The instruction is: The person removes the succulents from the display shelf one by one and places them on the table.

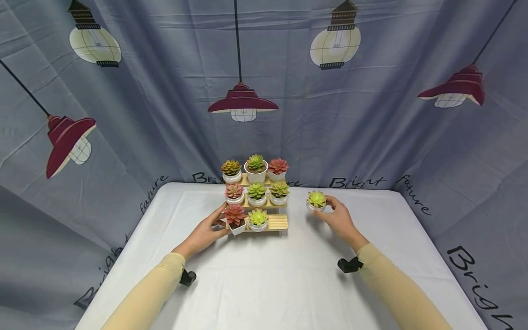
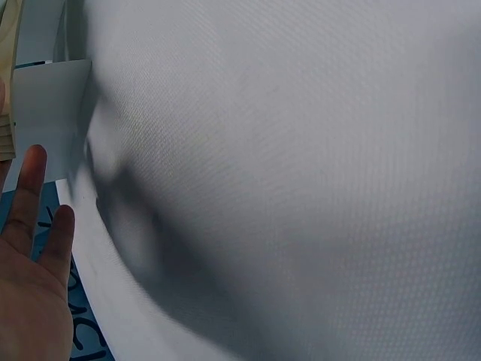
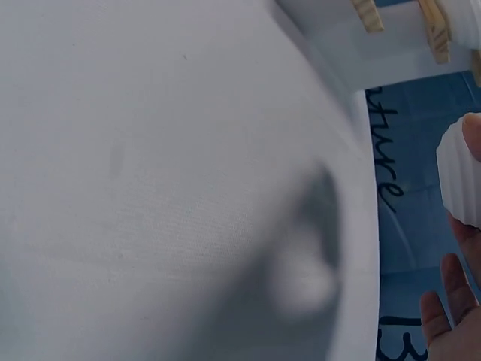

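Note:
In the head view, my right hand point(image 1: 340, 220) pinches a small white pot with a yellow-green succulent point(image 1: 316, 200) and holds it right of a tiered wooden stand point(image 1: 278, 222). In the right wrist view the thumb presses against the ribbed white pot point(image 3: 460, 173). My left hand point(image 1: 206, 233) is at the stand's left end, thumb and fingers about a potted red succulent point(image 1: 235, 215) on the lowest tier; this pot tilts and overlaps the tier's front edge. The left wrist view shows fingers point(image 2: 30, 184) beside the wooden slat point(image 2: 6, 139); the pot is out of sight there.
Next to the red plant sits another potted yellow-green succulent point(image 1: 258, 219). Several potted succulents fill the middle and top tiers, among them a green one point(image 1: 255, 163) in a larger white pot. A white cloth covers the table point(image 1: 264, 284); a grey-blue curtain point(image 1: 280, 133) hangs behind it.

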`<state>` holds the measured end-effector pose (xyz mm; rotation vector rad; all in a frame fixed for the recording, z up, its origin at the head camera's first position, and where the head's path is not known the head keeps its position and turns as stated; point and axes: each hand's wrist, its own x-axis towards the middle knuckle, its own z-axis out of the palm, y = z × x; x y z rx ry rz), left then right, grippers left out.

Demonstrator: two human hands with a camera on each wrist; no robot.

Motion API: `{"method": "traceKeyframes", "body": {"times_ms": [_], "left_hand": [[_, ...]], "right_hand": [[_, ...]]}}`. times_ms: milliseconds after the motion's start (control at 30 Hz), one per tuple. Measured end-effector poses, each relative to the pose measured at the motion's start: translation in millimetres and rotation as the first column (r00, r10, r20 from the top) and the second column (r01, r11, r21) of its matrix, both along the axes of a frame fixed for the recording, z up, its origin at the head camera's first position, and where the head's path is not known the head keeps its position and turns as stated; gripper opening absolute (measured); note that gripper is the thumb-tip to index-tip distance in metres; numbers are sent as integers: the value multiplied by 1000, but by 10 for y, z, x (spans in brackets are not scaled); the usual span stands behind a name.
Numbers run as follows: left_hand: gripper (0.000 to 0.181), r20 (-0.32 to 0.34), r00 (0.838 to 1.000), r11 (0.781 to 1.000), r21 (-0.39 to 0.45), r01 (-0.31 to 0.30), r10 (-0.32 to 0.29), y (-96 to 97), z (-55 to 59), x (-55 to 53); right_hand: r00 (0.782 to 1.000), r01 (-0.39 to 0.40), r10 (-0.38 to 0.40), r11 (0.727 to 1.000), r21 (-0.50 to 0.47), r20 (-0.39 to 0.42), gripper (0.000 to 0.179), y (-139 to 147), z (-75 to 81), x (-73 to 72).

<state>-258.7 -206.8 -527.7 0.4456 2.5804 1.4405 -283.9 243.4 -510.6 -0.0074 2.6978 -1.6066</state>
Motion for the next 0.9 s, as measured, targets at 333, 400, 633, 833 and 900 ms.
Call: {"method": "traceKeyframes", "body": {"times_ms": [333,400,633,833,900], "left_hand": [[94,5,1000,1000,9,-4,4,9,2,-2],[94,0,1000,1000,13,-1,1,8,1,-2],[92,-11,1000,1000,25,-1,1,9,-16,-18],[92,-10,1000,999,53,-7,8,35,20,16],[92,-11,1000,999,47,-9,9,35,23,22]], "right_hand": [[1000,2,-2,1000,-11,-18,80,69,-21,-110],[1000,9,-10,1000,-17,-25,79,76,-37,-127],[999,37,-38,998,-45,-25,78,70,-89,-175],[997,73,-71,997,-41,38,88,56,-167,-248],[996,77,-74,996,-42,57,90,51,-187,-268]]}}
